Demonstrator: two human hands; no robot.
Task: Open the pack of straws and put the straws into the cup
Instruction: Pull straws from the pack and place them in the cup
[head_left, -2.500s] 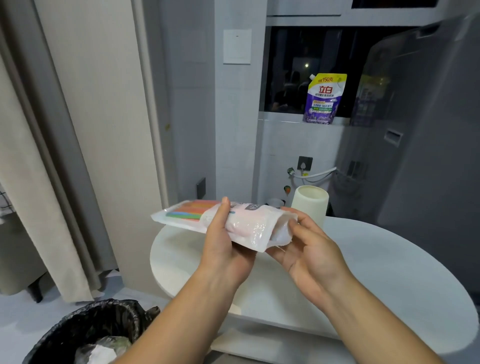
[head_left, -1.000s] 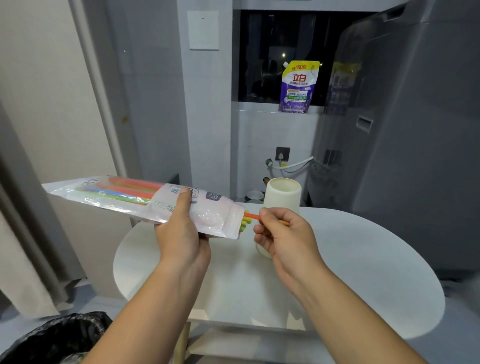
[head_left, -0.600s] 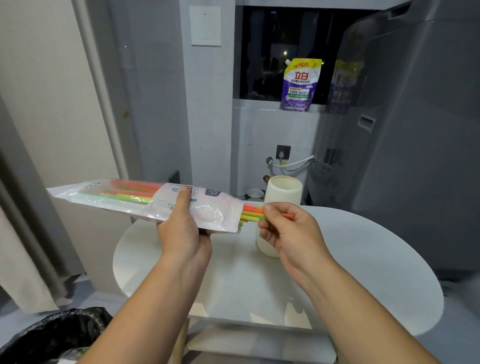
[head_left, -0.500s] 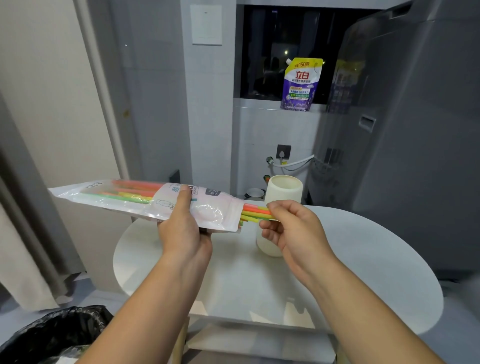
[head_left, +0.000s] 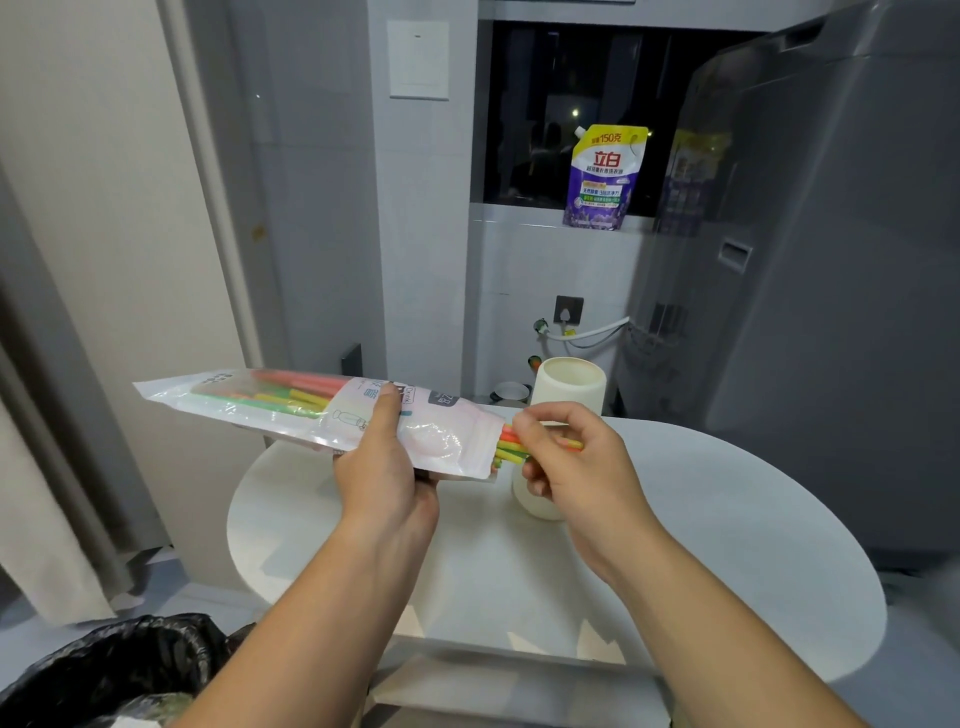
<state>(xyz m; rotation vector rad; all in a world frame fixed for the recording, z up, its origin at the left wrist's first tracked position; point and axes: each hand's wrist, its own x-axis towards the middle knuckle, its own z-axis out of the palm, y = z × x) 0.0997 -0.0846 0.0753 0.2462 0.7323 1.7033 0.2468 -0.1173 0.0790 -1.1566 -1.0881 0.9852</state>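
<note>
My left hand grips the long clear and pink pack of straws around its middle, holding it level above the table. The pack's right end is open, and orange, yellow and green straws stick out of it. My right hand pinches the tips of those straws between thumb and fingers. A tall cream cup stands upright on the white table just behind my right hand, partly hidden by it.
A black-lined trash bin sits on the floor at the lower left. A purple detergent pouch stands on the window ledge. A grey washing machine fills the right side. A curtain hangs at the left.
The pack's end has been opened and the straws pulled partly out to the right. My right hand shifted its pinch along the straw tips in front of the cup.
</note>
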